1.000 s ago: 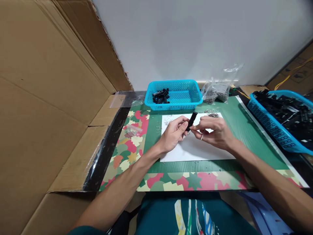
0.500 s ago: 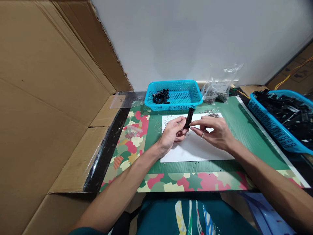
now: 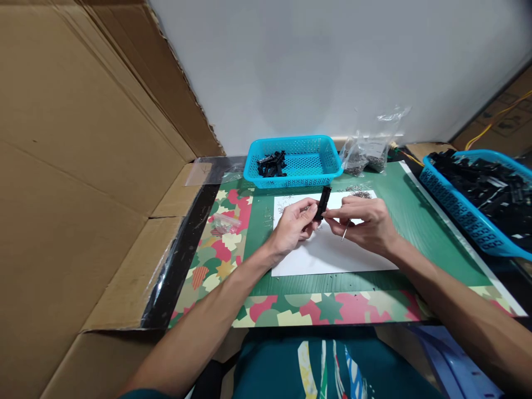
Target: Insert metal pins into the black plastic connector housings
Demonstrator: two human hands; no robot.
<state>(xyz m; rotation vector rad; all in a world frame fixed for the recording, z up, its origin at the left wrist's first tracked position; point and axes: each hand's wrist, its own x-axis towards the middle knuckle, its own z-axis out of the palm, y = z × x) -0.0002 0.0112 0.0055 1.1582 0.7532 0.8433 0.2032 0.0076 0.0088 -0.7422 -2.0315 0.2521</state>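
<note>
My left hand [image 3: 296, 224] grips a narrow black plastic part [image 3: 324, 200] between thumb and fingers, its long end pointing up. From the right, the fingertips of my right hand [image 3: 363, 221] touch the lower end of that part. A thin silvery metal tool [image 3: 346, 229] is tucked in my right hand, its end pointing down; its exact kind cannot be made out. Below both hands lies a white sheet of paper [image 3: 332, 257]. On its far right corner is a pile of tiny metal pieces [image 3: 362, 194], and more are scattered near its left edge.
A blue basket [image 3: 293, 182] with some black parts stands behind the paper. Another blue basket [image 3: 461, 213], heaped with black parts, is at right. Clear bags of small metal pieces [image 3: 376, 160] lean by the wall. Cardboard [image 3: 75, 166] walls the left side. A green mat [image 3: 432, 233] covers the table.
The black part has tilted slightly to the right at its top. My right hand's metal tool points down a little differently. Both hands stay in nearly the same place.
</note>
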